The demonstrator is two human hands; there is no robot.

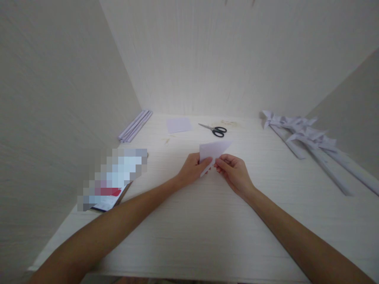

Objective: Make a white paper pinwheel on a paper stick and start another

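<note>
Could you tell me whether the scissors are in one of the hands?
No, the scissors lie on the table beyond the hands, while the left hand and right hand both pinch the folded paper.

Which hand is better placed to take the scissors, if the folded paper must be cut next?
Probably the right hand. The scissors lie beyond the folded paper, handles pointing right, on its side. The left hand pinches the paper and could hold it.
</note>
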